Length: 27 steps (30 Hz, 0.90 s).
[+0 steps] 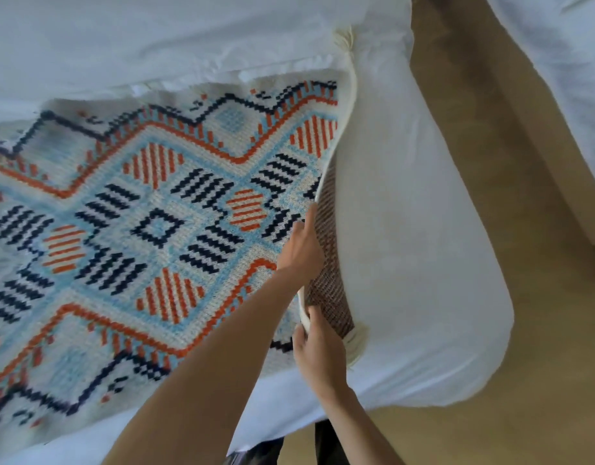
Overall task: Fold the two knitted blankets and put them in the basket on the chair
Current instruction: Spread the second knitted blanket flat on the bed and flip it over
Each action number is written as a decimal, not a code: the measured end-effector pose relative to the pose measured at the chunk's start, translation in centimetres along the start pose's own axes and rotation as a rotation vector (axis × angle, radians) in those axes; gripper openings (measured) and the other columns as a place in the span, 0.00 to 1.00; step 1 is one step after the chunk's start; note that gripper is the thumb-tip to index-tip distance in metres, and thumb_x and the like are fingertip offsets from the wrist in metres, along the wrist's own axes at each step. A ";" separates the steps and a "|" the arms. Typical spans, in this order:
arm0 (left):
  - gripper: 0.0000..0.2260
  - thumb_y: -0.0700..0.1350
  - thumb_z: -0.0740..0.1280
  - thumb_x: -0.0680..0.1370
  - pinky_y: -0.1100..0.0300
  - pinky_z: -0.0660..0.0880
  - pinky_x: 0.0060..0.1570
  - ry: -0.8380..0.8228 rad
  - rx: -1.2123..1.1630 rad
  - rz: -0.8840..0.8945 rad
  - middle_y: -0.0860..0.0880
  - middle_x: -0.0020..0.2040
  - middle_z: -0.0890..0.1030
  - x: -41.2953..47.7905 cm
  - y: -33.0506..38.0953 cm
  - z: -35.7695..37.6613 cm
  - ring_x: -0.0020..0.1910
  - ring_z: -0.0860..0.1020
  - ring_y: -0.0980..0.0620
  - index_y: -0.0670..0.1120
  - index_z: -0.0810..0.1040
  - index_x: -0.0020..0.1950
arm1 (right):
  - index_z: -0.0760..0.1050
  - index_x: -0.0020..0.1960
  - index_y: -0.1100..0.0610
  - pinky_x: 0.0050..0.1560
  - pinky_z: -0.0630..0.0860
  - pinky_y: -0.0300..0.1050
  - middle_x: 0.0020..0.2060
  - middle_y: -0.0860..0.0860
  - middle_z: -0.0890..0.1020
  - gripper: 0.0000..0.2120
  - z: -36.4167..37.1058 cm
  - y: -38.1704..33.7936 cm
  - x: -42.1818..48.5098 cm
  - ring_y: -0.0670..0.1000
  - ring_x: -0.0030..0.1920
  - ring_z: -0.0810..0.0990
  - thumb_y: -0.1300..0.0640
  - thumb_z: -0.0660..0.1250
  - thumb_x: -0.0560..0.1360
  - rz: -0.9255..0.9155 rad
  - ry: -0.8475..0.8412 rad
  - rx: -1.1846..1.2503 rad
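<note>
A white-sheeted bed [406,229] fills the view — tan floor [484,135] beside it, in soft light.

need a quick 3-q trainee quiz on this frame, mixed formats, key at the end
1. True or false: the blanket lies folded into a small stack.
2. What do the left hand and right hand hold?
A) the blanket's lifted edge
B) a pillow
C) nothing
3. Fill in: the blanket is spread on a white ____.

Key
1. False: it lies spread out, with only one edge raised.
2. A
3. bed
</note>
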State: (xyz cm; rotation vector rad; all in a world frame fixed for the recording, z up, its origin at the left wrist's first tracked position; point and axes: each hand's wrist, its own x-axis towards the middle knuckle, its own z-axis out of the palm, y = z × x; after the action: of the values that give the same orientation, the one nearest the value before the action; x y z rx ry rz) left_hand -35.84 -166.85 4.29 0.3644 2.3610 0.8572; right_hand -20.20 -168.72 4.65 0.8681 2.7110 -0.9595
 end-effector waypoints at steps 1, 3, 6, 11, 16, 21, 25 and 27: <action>0.34 0.30 0.54 0.77 0.57 0.74 0.32 0.016 0.015 0.015 0.43 0.60 0.69 -0.2 -1.0 -1.2 0.39 0.74 0.48 0.57 0.48 0.76 | 0.72 0.49 0.58 0.30 0.62 0.38 0.35 0.52 0.78 0.03 0.7 -1.2 -0.7 0.52 0.35 0.79 0.60 0.63 0.75 -0.013 0.009 0.012; 0.35 0.29 0.54 0.76 0.60 0.70 0.28 0.042 0.028 0.044 0.44 0.61 0.67 -0.5 -2.8 -3.3 0.36 0.72 0.50 0.57 0.50 0.76 | 0.72 0.51 0.58 0.30 0.64 0.39 0.37 0.52 0.78 0.05 1.9 -3.0 -2.0 0.52 0.36 0.80 0.60 0.63 0.76 -0.043 0.016 0.027; 0.28 0.29 0.54 0.75 0.60 0.71 0.31 0.095 0.053 -0.005 0.44 0.67 0.65 -1.2 -5.2 -5.2 0.41 0.72 0.50 0.49 0.62 0.73 | 0.71 0.53 0.58 0.33 0.66 0.42 0.39 0.53 0.79 0.06 3.7 -5.0 -3.6 0.54 0.39 0.80 0.59 0.61 0.77 -0.063 -0.025 0.046; 0.22 0.29 0.56 0.74 0.59 0.72 0.44 0.157 -0.031 -0.157 0.46 0.65 0.69 -2.2 -8.3 -7.2 0.50 0.70 0.52 0.44 0.68 0.67 | 0.72 0.54 0.56 0.34 0.63 0.40 0.40 0.52 0.80 0.07 6.1 -6.5 -5.3 0.54 0.40 0.80 0.59 0.61 0.76 -0.105 -0.060 0.064; 0.21 0.30 0.57 0.75 0.67 0.66 0.35 0.217 -0.030 -0.235 0.47 0.65 0.70 -4.3 -11.8 -8.7 0.48 0.70 0.54 0.46 0.70 0.65 | 0.70 0.55 0.55 0.35 0.62 0.40 0.42 0.52 0.79 0.08 7.8 -6.6 -6.7 0.53 0.42 0.80 0.57 0.58 0.77 -0.138 -0.156 0.071; 0.20 0.30 0.57 0.75 0.61 0.69 0.38 0.260 -0.011 -0.295 0.46 0.64 0.71 -6.1 -15.4 -10.5 0.48 0.72 0.51 0.46 0.70 0.63 | 0.69 0.53 0.55 0.35 0.63 0.42 0.42 0.51 0.78 0.06 10.0 -8.2 -7.8 0.54 0.43 0.79 0.56 0.57 0.77 -0.176 -0.244 0.076; 0.14 0.31 0.57 0.76 0.58 0.69 0.46 0.294 -0.019 -0.337 0.45 0.59 0.73 -7.0 -18.7 -12.1 0.49 0.70 0.52 0.44 0.73 0.57 | 0.69 0.55 0.55 0.37 0.65 0.44 0.43 0.53 0.79 0.09 11.7 -10.5 -8.9 0.54 0.44 0.79 0.57 0.57 0.76 -0.203 -0.276 0.094; 0.13 0.31 0.58 0.76 0.59 0.68 0.46 0.314 -0.012 -0.348 0.45 0.58 0.75 -7.3 -20.3 -13.0 0.48 0.70 0.53 0.43 0.74 0.55 | 0.70 0.54 0.56 0.36 0.63 0.44 0.42 0.54 0.79 0.08 12.7 -11.9 -9.4 0.56 0.44 0.79 0.58 0.58 0.76 -0.214 -0.275 0.104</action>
State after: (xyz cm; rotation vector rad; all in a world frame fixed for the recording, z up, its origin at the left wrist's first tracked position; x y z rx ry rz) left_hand -39.17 -191.68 2.23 -0.2006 2.5948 0.8052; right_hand -19.89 -188.51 3.91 0.4266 2.5692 -1.1740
